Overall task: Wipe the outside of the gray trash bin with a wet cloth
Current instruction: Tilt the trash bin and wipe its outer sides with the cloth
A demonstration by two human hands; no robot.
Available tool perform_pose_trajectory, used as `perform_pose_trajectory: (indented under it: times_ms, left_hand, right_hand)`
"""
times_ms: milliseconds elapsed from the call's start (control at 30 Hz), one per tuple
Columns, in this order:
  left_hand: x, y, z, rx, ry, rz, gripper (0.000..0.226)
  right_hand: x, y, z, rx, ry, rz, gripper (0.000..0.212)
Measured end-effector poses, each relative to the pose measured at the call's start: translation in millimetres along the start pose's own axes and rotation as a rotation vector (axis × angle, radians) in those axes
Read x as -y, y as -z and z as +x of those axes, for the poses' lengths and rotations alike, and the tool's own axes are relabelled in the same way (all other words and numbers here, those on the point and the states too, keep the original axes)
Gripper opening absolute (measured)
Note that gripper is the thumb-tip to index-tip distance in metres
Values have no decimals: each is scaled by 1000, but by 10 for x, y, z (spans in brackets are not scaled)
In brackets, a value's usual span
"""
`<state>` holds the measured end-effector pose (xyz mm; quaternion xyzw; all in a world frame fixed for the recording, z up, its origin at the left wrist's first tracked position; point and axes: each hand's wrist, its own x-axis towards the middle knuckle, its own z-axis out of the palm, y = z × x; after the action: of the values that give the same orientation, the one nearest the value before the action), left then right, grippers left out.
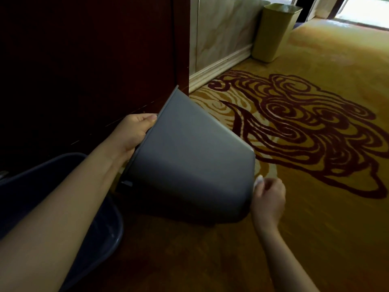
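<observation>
The gray trash bin (189,157) is tipped on its side above the carpet, its open rim toward the left and its base toward the right. My left hand (134,133) grips the rim at the upper left edge. My right hand (268,197) is closed on a small white cloth (259,179), of which only a corner shows, pressed against the bin's base at its lower right. The bin's underside lies in shadow.
A dark blue plastic basin (101,232) sits on the floor under my left forearm. Dark wooden paneling (84,60) rises behind the bin. A beige waste bin (275,32) stands by the marble wall and baseboard. Yellow carpet with a red swirl pattern (305,127) spreads to the right.
</observation>
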<state>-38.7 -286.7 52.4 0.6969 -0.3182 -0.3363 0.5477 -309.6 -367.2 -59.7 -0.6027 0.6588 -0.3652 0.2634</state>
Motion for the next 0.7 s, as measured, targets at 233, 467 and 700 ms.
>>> perform_pose_trajectory:
  times_ms: [233, 467, 700]
  left_hand:
    - [-99, -52, 58, 85, 65, -108, 24]
    - [-74, 4, 75, 67, 100, -138, 22]
    - [-46, 18, 81, 42, 82, -64, 24]
  right_hand:
    - [1326, -380, -625, 311, 903, 69, 17]
    - [701, -377, -474, 236, 716, -44, 25]
    - [-121, -88, -15, 35, 44, 9, 11]
